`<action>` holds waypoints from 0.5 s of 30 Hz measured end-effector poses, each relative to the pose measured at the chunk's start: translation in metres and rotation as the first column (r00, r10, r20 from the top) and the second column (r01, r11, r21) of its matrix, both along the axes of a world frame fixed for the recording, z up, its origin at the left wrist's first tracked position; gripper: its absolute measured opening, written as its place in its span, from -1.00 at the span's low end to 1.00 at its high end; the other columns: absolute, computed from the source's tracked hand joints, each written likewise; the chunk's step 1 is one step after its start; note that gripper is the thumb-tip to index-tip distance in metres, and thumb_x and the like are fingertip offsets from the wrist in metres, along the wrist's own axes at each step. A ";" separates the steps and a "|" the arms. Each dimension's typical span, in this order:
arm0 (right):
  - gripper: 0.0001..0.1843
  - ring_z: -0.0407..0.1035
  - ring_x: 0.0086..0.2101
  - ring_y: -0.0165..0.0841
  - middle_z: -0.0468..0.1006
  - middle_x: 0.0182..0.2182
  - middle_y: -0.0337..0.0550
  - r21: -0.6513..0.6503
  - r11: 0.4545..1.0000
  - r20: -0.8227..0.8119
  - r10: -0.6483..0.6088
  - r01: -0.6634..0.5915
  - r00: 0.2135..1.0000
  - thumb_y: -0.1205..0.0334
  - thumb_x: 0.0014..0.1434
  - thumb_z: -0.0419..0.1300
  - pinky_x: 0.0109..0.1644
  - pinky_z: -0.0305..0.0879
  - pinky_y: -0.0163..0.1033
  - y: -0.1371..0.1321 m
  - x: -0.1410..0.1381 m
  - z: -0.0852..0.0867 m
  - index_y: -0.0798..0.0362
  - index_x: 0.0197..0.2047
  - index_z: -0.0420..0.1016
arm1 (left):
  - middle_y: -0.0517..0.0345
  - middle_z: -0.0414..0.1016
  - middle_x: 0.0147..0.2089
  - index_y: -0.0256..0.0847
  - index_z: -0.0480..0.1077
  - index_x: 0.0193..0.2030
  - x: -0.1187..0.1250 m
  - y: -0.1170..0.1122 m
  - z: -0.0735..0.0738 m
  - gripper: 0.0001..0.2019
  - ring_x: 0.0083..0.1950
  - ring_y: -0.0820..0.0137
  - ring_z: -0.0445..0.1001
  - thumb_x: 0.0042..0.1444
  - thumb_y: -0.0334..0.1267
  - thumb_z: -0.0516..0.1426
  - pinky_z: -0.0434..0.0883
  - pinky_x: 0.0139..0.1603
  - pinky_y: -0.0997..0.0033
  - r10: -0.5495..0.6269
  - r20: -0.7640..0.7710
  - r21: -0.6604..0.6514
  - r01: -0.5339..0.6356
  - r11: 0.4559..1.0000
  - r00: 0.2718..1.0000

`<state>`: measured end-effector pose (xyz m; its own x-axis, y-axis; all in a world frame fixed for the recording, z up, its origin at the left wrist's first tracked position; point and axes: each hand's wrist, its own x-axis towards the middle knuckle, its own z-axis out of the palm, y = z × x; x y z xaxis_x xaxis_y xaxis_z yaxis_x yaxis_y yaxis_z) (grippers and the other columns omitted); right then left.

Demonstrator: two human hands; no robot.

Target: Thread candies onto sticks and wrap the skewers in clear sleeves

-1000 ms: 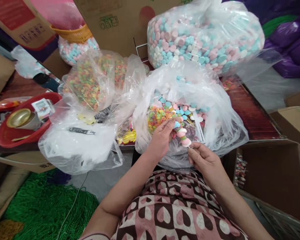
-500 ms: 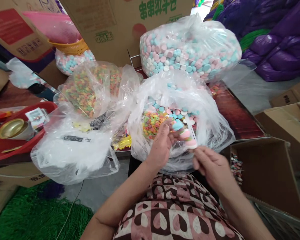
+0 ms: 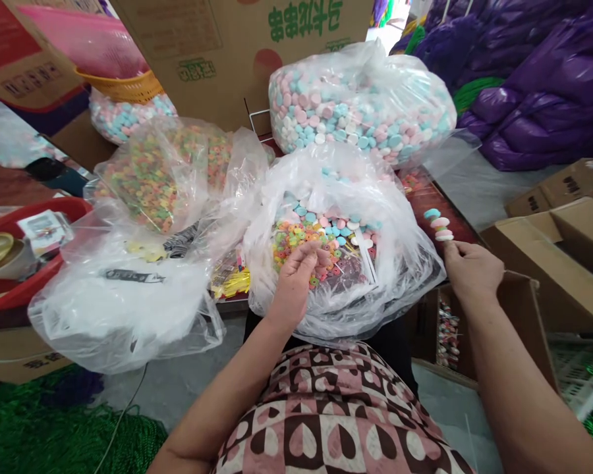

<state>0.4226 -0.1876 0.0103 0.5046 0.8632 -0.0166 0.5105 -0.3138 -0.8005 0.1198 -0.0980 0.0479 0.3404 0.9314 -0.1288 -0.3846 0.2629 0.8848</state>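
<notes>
In my right hand (image 3: 472, 266), held out at the right with the fingers closed, is the lower end of a candy skewer (image 3: 441, 228). It carries blue, pink and white marshmallows with gummy rings between some of them. My left hand (image 3: 300, 266) hovers over the open plastic bag (image 3: 400, 230), its fingers loosely curled and nothing visible in them. Beneath and beside that hand lie orange, yellow and green gummy rings (image 3: 296, 242). Loose marshmallows (image 3: 343, 228) sit behind them, and white sticks (image 3: 367, 257) rest at the right inside the bag.
A large bag of marshmallows (image 3: 360, 108) stands behind, and a bag of gummy rings (image 3: 153, 174) at back left. A red basin (image 3: 54, 266) is far left. At lower right, an open carton (image 3: 518, 316) holds finished-looking skewers (image 3: 447, 336). Purple sacks (image 3: 524, 99) fill the back right.
My right hand has carried the skewer away from the bag to the right, above the open carton. My left hand has let go of the candies and stays over the bag.
</notes>
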 end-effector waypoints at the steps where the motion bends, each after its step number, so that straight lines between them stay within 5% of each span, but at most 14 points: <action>1: -0.51 0.43 -0.40 -0.05 0.51 -0.55 -0.08 -0.015 0.996 0.114 -0.090 0.092 0.989 -0.15 0.32 -0.07 -0.41 0.11 -0.08 0.005 0.000 0.000 -0.14 -0.22 0.63 | 0.16 0.58 -0.24 -0.18 0.49 -0.13 0.000 0.001 -0.001 -0.82 -0.21 0.44 0.54 0.15 -0.20 0.21 0.43 -0.16 0.43 0.006 -0.003 0.002 -0.006 1.000 1.000; 5: -0.64 0.47 -0.15 0.14 0.60 -0.28 0.07 0.054 0.961 0.471 -0.264 0.271 0.842 -0.02 0.26 0.06 -0.31 0.22 0.02 0.003 -0.013 0.020 -0.08 -0.21 0.66 | 0.15 0.58 -0.26 -0.18 0.49 -0.13 -0.003 0.003 -0.004 -0.82 -0.23 0.44 0.51 0.16 -0.19 0.20 0.41 -0.17 0.42 0.000 -0.033 0.019 0.000 1.000 0.999; 8: -0.61 0.46 -0.07 0.13 0.61 -0.12 0.04 0.282 0.914 0.392 -0.387 0.291 0.834 -0.04 0.31 0.03 -0.25 0.30 0.07 -0.013 -0.044 0.046 -0.14 -0.01 0.61 | 0.16 0.58 -0.26 -0.18 0.50 -0.12 -0.003 0.004 -0.007 -0.81 -0.21 0.43 0.52 0.16 -0.17 0.20 0.42 -0.12 0.40 0.003 -0.061 0.048 0.000 0.999 0.998; 10: -0.59 0.51 -0.18 0.01 0.62 -0.10 -0.04 0.390 0.870 0.168 -0.391 0.303 0.905 -0.07 0.32 0.03 -0.26 0.35 0.03 -0.018 -0.074 0.058 -0.20 0.13 0.50 | 0.17 0.58 -0.26 -0.17 0.50 -0.13 -0.001 0.004 -0.009 -0.80 -0.20 0.43 0.52 0.16 -0.15 0.21 0.43 -0.08 0.39 0.003 -0.069 0.074 0.003 0.997 0.998; 12: -0.65 0.51 -0.35 -0.15 0.65 -0.21 -0.10 0.260 0.951 0.048 -0.186 0.168 0.981 -0.04 0.28 0.12 -0.27 0.38 -0.04 -0.012 -0.101 0.058 -0.14 0.04 0.55 | 0.17 0.59 -0.25 -0.17 0.51 -0.13 0.001 0.003 -0.010 -0.80 -0.20 0.43 0.52 0.17 -0.14 0.21 0.44 -0.07 0.39 -0.019 -0.075 0.088 0.025 0.996 0.997; 15: -0.69 0.52 -0.30 -0.20 0.66 -0.18 -0.03 -0.077 0.997 0.298 0.037 -0.014 0.954 0.10 0.22 0.15 -0.17 0.34 -0.11 0.014 -0.121 0.042 0.00 -0.05 0.60 | 0.15 0.59 -0.25 -0.17 0.52 -0.14 0.000 0.002 -0.012 -0.80 -0.20 0.43 0.52 0.17 -0.14 0.21 0.44 -0.09 0.41 -0.058 -0.089 0.102 0.067 0.993 0.994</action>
